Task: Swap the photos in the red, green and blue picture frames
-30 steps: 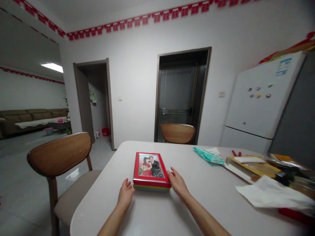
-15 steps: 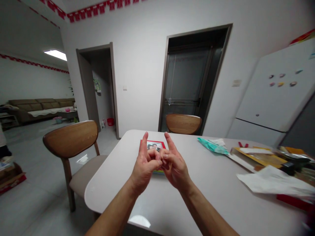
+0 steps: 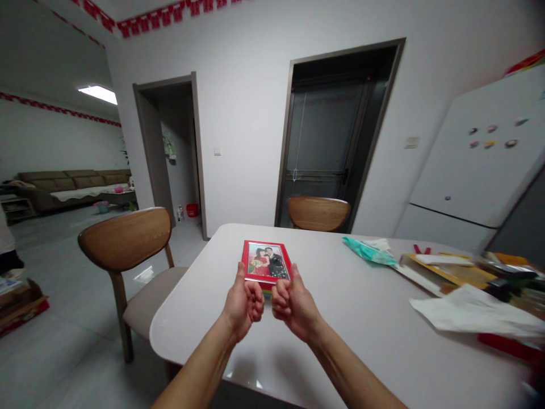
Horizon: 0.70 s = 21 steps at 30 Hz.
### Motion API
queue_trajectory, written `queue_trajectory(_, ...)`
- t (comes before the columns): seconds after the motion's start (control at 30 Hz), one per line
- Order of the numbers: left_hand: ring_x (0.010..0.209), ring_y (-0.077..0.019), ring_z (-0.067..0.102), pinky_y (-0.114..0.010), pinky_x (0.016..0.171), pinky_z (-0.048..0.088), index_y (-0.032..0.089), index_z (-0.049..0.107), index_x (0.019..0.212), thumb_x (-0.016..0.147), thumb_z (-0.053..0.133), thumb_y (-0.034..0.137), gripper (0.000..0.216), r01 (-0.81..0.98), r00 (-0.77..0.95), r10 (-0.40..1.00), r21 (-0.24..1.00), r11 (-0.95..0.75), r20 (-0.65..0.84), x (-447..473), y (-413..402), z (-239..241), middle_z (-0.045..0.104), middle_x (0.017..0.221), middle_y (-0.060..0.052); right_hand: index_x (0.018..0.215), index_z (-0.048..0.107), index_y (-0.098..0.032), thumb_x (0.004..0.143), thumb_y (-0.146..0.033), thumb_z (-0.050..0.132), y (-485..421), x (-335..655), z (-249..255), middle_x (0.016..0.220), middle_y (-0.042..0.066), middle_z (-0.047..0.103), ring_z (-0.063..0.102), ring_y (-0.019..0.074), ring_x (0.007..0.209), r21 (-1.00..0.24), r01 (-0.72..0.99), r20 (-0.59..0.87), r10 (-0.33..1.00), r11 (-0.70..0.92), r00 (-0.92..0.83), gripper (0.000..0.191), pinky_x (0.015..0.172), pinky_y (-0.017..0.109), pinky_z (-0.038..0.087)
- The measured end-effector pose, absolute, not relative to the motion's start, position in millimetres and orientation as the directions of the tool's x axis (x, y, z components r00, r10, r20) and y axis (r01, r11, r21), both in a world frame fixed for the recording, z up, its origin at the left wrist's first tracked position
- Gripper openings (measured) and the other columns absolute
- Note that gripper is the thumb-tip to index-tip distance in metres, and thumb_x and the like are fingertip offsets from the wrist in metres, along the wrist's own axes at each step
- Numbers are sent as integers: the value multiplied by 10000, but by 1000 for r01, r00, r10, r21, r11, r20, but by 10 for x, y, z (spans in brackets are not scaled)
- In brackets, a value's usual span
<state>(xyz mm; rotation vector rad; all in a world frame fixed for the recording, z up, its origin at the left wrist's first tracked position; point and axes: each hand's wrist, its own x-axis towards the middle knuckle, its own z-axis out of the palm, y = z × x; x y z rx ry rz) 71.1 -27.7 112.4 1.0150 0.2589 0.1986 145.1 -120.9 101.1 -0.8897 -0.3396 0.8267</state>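
Note:
A red-bordered picture frame [image 3: 267,261] with a photo of two people lies on the white table [image 3: 361,341], and a strip of yellow-green shows under its near edge. In front of it, my left hand [image 3: 244,302] is held up in a fist, thumb pointing upward. My right hand [image 3: 295,304] mirrors it, fingers curled and thumb raised. A small gap separates the two fists. Both thumbs overlap the frame's lower corners from this angle, but neither hand grips it. Shadows on the table below suggest that the hands are above the surface.
On the table's right lie a teal-and-white packet [image 3: 369,251], a yellow envelope-like item [image 3: 451,271], a crumpled white sheet [image 3: 472,309] and other clutter. One wooden chair [image 3: 128,238] stands at the left, another chair [image 3: 319,213] behind the far edge. A fridge [image 3: 481,165] is at right.
My hands, which had been touching at the fingers with index fingers raised, have moved apart, lowered slightly and closed into fists with thumbs up. The picture frame is now less covered.

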Motion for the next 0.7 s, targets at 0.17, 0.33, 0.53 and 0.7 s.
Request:
queue_trajectory(0.17,276,-20,226,-175,356,94,154,375,390,636,171,765,690,-7,957,255,866,500,-140,719,-344,1214,336,311,49,420,207,-189,707,-683,176,-1129,1376,1095,331,-84,217,135,26,283,-939,-284,-36,764,196,644,573,325,174,112)
queue_trajectory(0.33,274,-20,288,-155,346,136,145,414,437,646,295,730,632,66,912,319,860,506,-258,734,-286,874,380,329,50,512,401,-182,785,-510,285,-1027,1678,890,494,-17,437,432,103,480,-722,585,314,579,-370,752,442,481,234,343)
queue_trajectory(0.53,401,-76,497,-167,404,332,116,513,685,669,530,550,434,50,828,445,836,546,-341,759,-217,396,547,504,-5,782,575,-181,599,-150,587,-1049,1948,748,859,60,542,438,212,879,-438,750,397,642,-496,656,186,763,332,314)
queue_trajectory(0.7,675,-155,596,-241,578,446,144,530,900,646,624,404,376,-166,825,541,845,508,-163,761,-310,420,635,804,-62,766,574,-188,634,-195,570,-1260,1579,737,855,54,542,454,196,836,-352,827,360,753,-438,551,132,750,312,337)
